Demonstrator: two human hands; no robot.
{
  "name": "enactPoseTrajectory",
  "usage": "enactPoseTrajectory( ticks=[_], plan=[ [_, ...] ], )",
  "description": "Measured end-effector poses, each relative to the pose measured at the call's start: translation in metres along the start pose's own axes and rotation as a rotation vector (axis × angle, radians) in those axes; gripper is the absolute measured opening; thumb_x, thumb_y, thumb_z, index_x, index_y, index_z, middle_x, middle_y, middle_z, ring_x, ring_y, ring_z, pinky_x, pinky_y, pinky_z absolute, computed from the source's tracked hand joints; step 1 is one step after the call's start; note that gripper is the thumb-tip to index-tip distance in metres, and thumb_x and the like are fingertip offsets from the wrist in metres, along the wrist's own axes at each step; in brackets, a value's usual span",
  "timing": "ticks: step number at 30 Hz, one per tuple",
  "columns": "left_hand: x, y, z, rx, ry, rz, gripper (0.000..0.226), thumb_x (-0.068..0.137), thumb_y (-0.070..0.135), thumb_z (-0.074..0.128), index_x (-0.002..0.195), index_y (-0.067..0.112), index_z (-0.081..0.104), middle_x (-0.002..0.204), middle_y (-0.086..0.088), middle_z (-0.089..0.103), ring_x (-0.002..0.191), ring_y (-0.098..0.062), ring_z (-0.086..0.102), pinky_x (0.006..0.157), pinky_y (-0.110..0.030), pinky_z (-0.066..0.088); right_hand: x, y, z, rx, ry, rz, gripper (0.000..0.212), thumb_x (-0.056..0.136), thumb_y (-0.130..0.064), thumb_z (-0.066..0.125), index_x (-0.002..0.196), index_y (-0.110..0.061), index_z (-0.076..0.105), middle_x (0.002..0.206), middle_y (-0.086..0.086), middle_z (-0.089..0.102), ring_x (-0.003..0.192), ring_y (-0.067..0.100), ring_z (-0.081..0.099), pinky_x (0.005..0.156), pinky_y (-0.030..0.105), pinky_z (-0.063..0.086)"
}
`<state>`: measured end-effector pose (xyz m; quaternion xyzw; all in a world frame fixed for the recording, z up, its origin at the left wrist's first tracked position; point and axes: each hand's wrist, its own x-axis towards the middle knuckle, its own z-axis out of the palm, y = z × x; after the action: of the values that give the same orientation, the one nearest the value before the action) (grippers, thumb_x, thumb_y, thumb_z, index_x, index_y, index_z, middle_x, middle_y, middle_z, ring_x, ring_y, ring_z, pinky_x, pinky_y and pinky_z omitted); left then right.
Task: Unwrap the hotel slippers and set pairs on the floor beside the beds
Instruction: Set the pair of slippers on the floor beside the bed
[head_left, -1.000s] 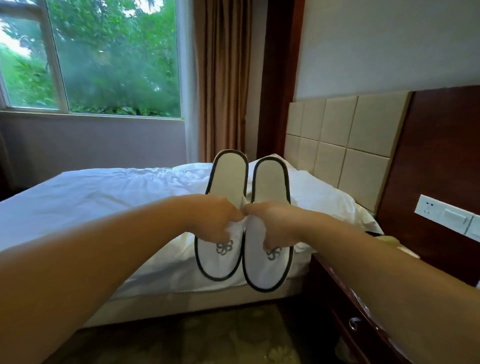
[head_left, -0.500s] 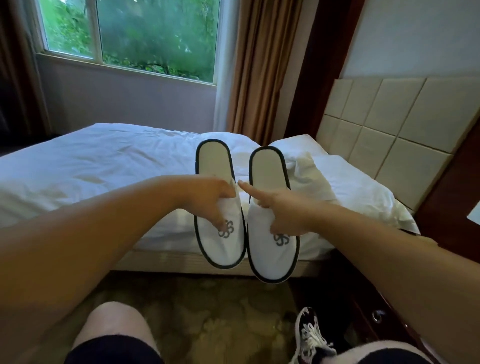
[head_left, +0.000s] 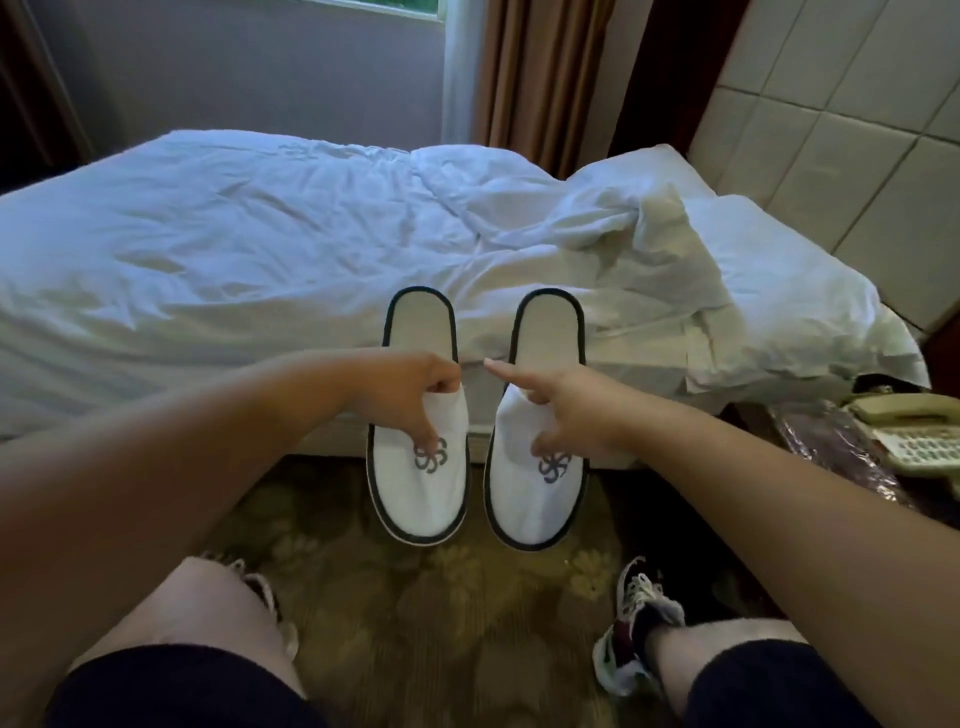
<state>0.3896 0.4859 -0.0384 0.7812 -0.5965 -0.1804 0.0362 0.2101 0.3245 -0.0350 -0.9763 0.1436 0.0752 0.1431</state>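
Observation:
I hold two white hotel slippers with dark trim and a grey flower logo, toes pointing toward me, in the air above the carpet in front of the bed (head_left: 260, 249). My left hand (head_left: 410, 395) pinches the upper of the left slipper (head_left: 415, 488). My right hand (head_left: 566, 410) grips the upper of the right slipper (head_left: 540, 504), its index finger stretched out to the left. A small gap separates the two slippers. No wrapper shows on them.
Patterned carpet (head_left: 415, 597) lies between my legs and the bed. A dark nightstand with a beige telephone (head_left: 914, 431) stands at the right. My sneakers (head_left: 634, 618) are on the floor below the slippers. A padded headboard (head_left: 841, 130) and curtains (head_left: 524, 73) are behind.
My view has tilted down toward the floor. Both hands have lowered the slippers and pulled them slightly apart. My legs and the telephone have come into view.

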Motion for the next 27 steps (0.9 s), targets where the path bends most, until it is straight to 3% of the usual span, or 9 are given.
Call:
enactPoseTrajectory(
  ticks=[4,7,12,16,19,20,23,27],
  plan=[
    [0.024,-0.015,0.034,-0.074,-0.077,-0.049,0.044,0.054,0.049,0.082,0.073,0.032,0.045,0.074,0.01,0.051,0.064,-0.009,0.048,0.055,-0.028,0.035,0.021,0.018,0.036,0.032,-0.098,0.017,0.104,0.081,-0.016,0.071,0.139,-0.066,0.0,0.144,0.006,0.05,0.104,0.021,0.064,0.078,0.038,0.058],
    [0.042,-0.025,0.057,-0.12,-0.174,-0.054,0.039,0.058,0.049,0.083,0.077,0.036,0.051,0.08,0.012,0.057,0.072,-0.007,0.054,0.058,-0.024,0.038,0.036,0.034,0.064,0.122,-0.176,0.039,0.101,0.08,-0.012,0.069,0.141,-0.064,0.007,0.145,0.004,0.048,0.107,0.019,0.062,0.079,0.037,0.058],
    [0.075,-0.047,0.108,-0.166,-0.294,-0.105,0.041,0.066,0.046,0.083,0.091,0.041,0.052,0.088,0.016,0.057,0.079,-0.005,0.054,0.059,-0.022,0.039,0.063,0.068,0.118,0.292,-0.277,0.124,0.097,0.08,-0.001,0.062,0.14,-0.063,0.018,0.148,0.004,0.044,0.082,0.006,0.067,0.051,0.024,0.055],
    [0.093,-0.072,0.154,-0.255,-0.337,-0.153,0.03,0.069,0.044,0.079,0.088,0.04,0.056,0.088,0.012,0.063,0.08,-0.007,0.06,0.063,-0.025,0.047,0.081,0.093,0.159,0.39,-0.325,0.184,0.094,0.082,0.001,0.063,0.139,-0.062,0.023,0.148,0.0,0.043,0.092,0.011,0.065,0.055,0.021,0.057],
    [0.11,-0.092,0.19,-0.293,-0.362,-0.201,0.026,0.07,0.047,0.075,0.087,0.042,0.056,0.088,0.013,0.063,0.078,-0.006,0.06,0.06,-0.022,0.043,0.103,0.113,0.197,0.434,-0.378,0.217,0.093,0.082,0.003,0.06,0.14,-0.061,0.024,0.15,-0.002,0.041,0.075,0.008,0.067,0.048,0.016,0.05],
    [0.117,-0.098,0.2,-0.297,-0.36,-0.213,0.028,0.07,0.049,0.074,0.091,0.043,0.056,0.089,0.015,0.061,0.079,-0.005,0.059,0.059,-0.021,0.042,0.11,0.119,0.209,0.449,-0.387,0.232,0.093,0.081,0.003,0.06,0.14,-0.06,0.025,0.15,-0.003,0.041,0.079,0.008,0.067,0.048,0.016,0.05],
    [0.138,-0.115,0.231,-0.305,-0.354,-0.271,0.033,0.071,0.053,0.073,0.098,0.045,0.055,0.09,0.019,0.057,0.078,-0.004,0.058,0.056,-0.02,0.042,0.133,0.134,0.244,0.441,-0.412,0.267,0.09,0.081,0.002,0.063,0.142,-0.054,0.027,0.151,-0.001,0.04,0.115,0.013,0.059,0.054,0.014,0.052],
    [0.164,-0.137,0.275,-0.311,-0.365,-0.26,0.029,0.073,0.051,0.073,0.091,0.042,0.053,0.091,0.018,0.056,0.081,-0.004,0.056,0.06,-0.025,0.042,0.163,0.149,0.283,0.423,-0.466,0.324,0.086,0.082,-0.002,0.065,0.143,-0.052,0.03,0.148,-0.002,0.043,0.08,0.006,0.064,0.045,0.015,0.051]
  ],
)
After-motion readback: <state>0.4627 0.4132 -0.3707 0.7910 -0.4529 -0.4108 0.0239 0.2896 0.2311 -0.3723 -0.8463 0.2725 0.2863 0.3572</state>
